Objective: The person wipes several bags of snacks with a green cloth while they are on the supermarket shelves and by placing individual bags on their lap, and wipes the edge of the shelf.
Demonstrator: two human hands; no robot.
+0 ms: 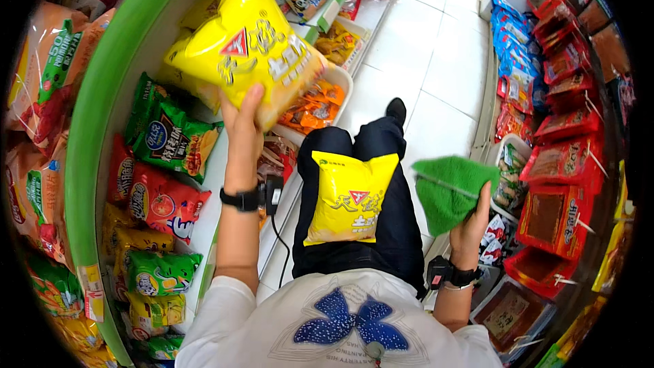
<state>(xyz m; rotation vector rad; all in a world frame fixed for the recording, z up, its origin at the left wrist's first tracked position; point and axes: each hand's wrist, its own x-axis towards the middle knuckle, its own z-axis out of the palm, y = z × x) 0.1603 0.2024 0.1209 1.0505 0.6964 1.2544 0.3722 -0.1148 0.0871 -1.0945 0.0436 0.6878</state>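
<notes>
My left hand (242,107) grips a yellow snack bag (255,46) by its lower edge, holding it up in front of the left shelf. A second yellow snack bag (350,204) of like design lies on my lap, touched by neither hand. On the right, my right hand (472,220) holds a folded green cloth (449,191) out beside my knee. Some of the fingers of both hands are hidden behind what they hold. Further yellow bags (196,82) stand on the shelf, partly covered by the raised one.
Left, a green-edged shelf (87,138) carries green chip bags (168,135) and red snack bags (163,199). A white bin (347,87) holds orange packets (317,105). White floor tiles (409,36) run ahead. Red packets (557,163) hang along the right side. A cable (286,250) dangles from my left wrist.
</notes>
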